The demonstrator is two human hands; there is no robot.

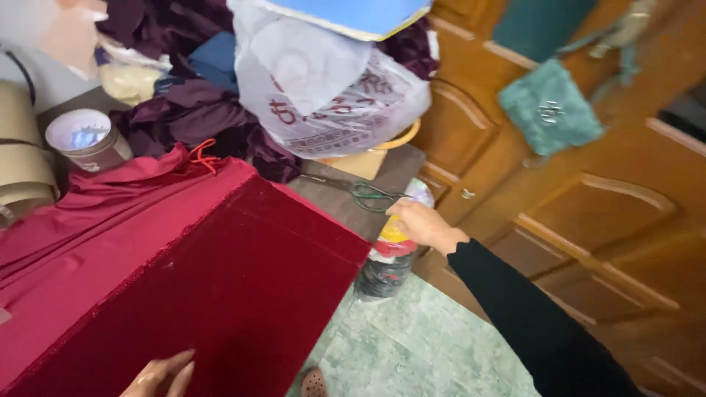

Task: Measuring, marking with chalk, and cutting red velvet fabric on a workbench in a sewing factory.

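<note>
Left hand (160,373) lies open on my red velvet (220,294); right hand (419,223) reaches, fingers loosely curled and empty, toward scissors (360,192) at the table (401,165) edge.

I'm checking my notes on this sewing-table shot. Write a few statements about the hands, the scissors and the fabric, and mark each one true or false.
1. The right hand reaches toward the scissors. True.
2. The scissors lie on top of the dark red velvet fabric. False: they lie on the bare table beyond it.
3. The left hand rests on the velvet's near edge. True.
4. The right hand grips the white plastic bag. False: it is apart from the bag.
5. The right sleeve is white. False: it is black.
</note>
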